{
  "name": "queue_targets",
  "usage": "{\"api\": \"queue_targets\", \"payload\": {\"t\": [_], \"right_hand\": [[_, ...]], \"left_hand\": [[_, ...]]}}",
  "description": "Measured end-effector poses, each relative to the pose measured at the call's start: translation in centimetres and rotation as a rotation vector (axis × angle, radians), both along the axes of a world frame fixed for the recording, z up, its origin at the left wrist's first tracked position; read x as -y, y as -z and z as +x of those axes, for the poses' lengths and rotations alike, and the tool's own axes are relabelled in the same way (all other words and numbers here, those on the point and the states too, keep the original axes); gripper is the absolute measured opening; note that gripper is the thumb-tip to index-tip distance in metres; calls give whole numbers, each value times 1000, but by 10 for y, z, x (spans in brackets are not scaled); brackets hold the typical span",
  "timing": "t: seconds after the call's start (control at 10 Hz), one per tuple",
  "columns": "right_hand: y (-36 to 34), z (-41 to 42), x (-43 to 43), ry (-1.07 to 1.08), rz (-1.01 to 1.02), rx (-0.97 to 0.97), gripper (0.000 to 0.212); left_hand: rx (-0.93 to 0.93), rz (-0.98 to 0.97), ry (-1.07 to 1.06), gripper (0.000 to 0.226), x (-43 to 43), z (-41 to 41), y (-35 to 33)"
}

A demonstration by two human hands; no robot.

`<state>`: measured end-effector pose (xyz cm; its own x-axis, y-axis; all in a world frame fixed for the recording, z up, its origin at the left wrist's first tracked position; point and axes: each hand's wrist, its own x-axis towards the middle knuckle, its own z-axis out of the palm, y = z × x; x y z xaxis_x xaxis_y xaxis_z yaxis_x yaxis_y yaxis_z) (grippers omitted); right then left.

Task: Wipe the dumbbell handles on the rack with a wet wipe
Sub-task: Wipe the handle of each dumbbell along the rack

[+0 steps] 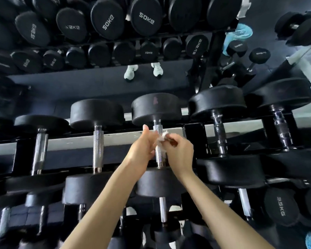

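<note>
A row of black dumbbells lies across the top tier of the rack (115, 137), silver knurled handles pointing toward me. Both of my hands meet at the middle dumbbell's handle (159, 157). My right hand (180, 153) pinches a small crumpled white wet wipe (162, 138) against the upper part of that handle. My left hand (142, 150) is on the handle's left side, fingers curled toward the wipe and touching it, thumb raised. The middle of the handle is hidden behind my fingers.
Neighbouring handles stand left (97, 150) and right (218, 135) of the one I hold. A mirror behind the rack reflects rows of heavy dumbbells and white shoes (131, 72). A lower tier of dumbbells (162, 209) sits under my forearms.
</note>
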<state>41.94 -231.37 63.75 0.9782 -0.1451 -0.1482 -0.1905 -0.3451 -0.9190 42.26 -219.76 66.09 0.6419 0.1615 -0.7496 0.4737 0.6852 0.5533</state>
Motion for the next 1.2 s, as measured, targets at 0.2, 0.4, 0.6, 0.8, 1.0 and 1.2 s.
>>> {"api": "queue_targets", "payload": {"t": [0.2,0.4,0.6,0.8,1.0,1.2], "right_hand": [[24,43,8,-54,-144,-67,16],[34,46,-20,40,125,-188,12],[41,69,-37,225,25,-242,24],[38,67,-37,213,22,-216,19],[42,43,-27,103,-108,-233,50],[44,63,-51,297,-83,-281,34]], "left_hand": [[163,895,552,38,1,1,-19],[264,1119,366,14,-10,39,-11],[147,1335,560,57,-15,79,-4],[142,1087,510,74,-17,99,-6],[151,1080,515,64,-18,100,-9],[153,1076,539,62,-21,103,-6]]}}
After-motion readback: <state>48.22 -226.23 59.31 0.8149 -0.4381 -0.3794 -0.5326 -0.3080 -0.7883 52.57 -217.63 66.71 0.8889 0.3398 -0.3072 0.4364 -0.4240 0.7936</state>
